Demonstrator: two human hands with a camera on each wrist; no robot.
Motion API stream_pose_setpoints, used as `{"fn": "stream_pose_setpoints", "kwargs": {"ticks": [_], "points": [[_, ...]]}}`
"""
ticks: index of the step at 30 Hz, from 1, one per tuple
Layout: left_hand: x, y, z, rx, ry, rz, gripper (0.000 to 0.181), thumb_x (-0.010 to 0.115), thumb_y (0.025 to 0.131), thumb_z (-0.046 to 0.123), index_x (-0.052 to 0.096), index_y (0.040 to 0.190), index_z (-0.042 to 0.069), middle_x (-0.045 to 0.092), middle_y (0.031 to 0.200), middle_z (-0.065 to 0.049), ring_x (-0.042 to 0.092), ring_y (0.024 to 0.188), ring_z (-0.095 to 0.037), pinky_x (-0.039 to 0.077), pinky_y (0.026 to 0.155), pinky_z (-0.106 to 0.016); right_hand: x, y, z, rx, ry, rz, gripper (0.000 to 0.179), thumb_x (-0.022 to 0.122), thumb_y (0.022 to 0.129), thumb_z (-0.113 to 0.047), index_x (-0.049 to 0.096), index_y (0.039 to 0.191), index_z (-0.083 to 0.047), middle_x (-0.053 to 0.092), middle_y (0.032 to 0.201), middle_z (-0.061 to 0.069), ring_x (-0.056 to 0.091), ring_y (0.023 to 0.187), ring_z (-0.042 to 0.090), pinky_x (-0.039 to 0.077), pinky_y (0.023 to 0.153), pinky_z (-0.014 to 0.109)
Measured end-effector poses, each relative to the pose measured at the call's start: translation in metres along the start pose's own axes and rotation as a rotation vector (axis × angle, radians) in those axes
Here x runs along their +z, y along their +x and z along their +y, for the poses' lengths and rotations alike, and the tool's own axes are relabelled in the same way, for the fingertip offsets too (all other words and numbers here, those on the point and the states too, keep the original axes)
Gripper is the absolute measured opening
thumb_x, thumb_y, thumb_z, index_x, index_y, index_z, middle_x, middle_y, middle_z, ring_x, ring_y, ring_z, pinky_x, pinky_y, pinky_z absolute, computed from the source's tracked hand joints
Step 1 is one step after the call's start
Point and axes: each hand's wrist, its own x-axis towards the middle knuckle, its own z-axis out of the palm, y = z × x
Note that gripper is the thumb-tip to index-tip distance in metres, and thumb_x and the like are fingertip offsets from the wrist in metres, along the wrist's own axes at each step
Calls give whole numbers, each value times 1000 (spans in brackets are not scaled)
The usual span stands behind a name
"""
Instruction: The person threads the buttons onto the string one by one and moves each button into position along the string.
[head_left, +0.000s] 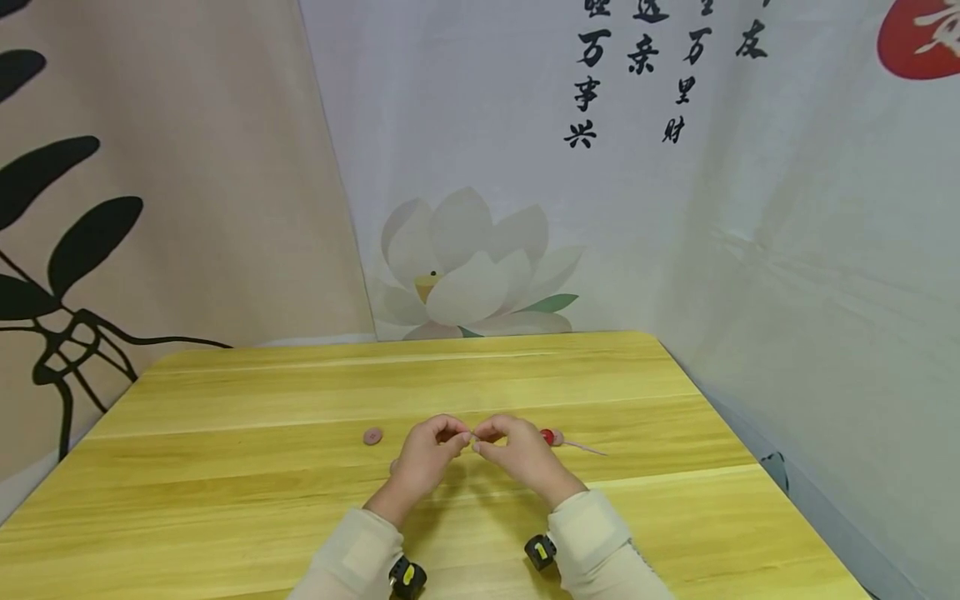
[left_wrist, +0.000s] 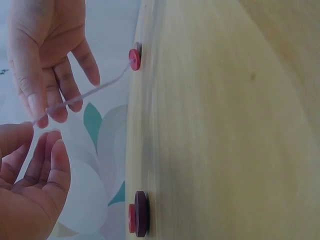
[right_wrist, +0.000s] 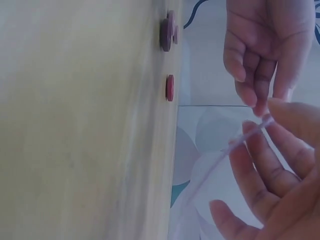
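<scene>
Above the table, my left hand [head_left: 429, 454] and right hand [head_left: 517, 450] meet fingertip to fingertip. Between thumb and index finger, each pinches a thin pale string [left_wrist: 82, 95] near its end. The string runs from the fingers past the right hand to a red button [left_wrist: 134, 59] lying on the table. Beside this red button in the head view lies a pinkish button [head_left: 557, 437], with a string tail [head_left: 585, 447] stretching right. In the right wrist view, the string [right_wrist: 220, 162] crosses in front of the right hand's spread fingers [right_wrist: 265, 165].
A pink button [head_left: 372, 436] lies left of the hands on the wooden table [head_left: 262, 517]. Another button [head_left: 393, 467] is mostly hidden by the left hand. The left wrist view shows a dark purple button [left_wrist: 142, 214]. Printed cloth [head_left: 480, 125] hangs behind the table.
</scene>
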Motion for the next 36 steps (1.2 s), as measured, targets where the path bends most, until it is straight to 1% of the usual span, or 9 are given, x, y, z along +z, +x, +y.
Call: {"fn": "stream_pose_setpoints", "kwargs": {"ticks": [6,15,17,20,22,24,27,32,36], "points": [[0,0,2,-12,5,5,8,64,94,24,68,91,18,67,87,6,61,82,-14,21,84,-64,2,1,1,-15,3,-6,13,63,95,-24,70,99,-13,66,95,-3,57,91,16,51,74,31],[0,-2,2,3,-8,-4,9,64,94,21,68,93,14,67,88,2,60,81,-14,27,84,-62,1,2,2,-28,-16,1,14,61,96,-23,70,98,-11,65,93,-3,56,88,15,49,71,30],[0,-1,1,14,-35,-8,8,64,94,18,68,94,11,67,89,1,60,81,-14,36,86,-54,1,2,2,-30,-19,2,15,61,96,-22,70,99,-10,65,92,-3,55,87,15,48,71,30],[-1,0,0,35,-85,-17,8,62,95,13,66,95,6,66,90,-4,59,80,-14,48,75,-34,1,2,2,-31,-19,1,17,61,97,-22,69,100,-8,65,91,-3,55,87,15,48,70,29],[-3,0,-1,27,-125,-30,8,62,95,12,65,95,5,64,90,-8,55,74,-15,47,59,-27,0,2,2,-30,-20,2,18,61,97,-22,69,101,-7,65,91,-3,55,87,14,48,70,29],[-5,0,-2,23,-140,-33,9,61,95,11,65,96,4,63,89,-9,53,73,-15,43,56,-25,0,1,2,-28,-18,3,17,61,97,-21,69,101,-7,65,91,-3,55,87,15,49,71,30],[-9,0,-3,25,-130,-34,9,62,95,11,65,97,3,62,90,-8,53,74,-17,44,57,-29,-1,1,1,-31,-18,7,17,61,96,-20,69,101,-6,65,91,-3,56,87,15,49,72,31],[-17,3,-6,36,-64,-36,9,63,94,8,65,99,1,65,92,-3,59,85,-17,50,79,-37,-3,0,1,-29,-16,14,17,61,96,-21,69,101,-7,65,91,-3,56,87,15,49,71,30],[-21,5,-8,23,-25,-56,5,65,92,7,64,96,3,64,90,-2,59,86,-17,50,78,-35,-5,-1,2,-5,-13,18,18,60,97,-22,69,102,-8,65,93,-4,56,89,15,48,75,34]]}}
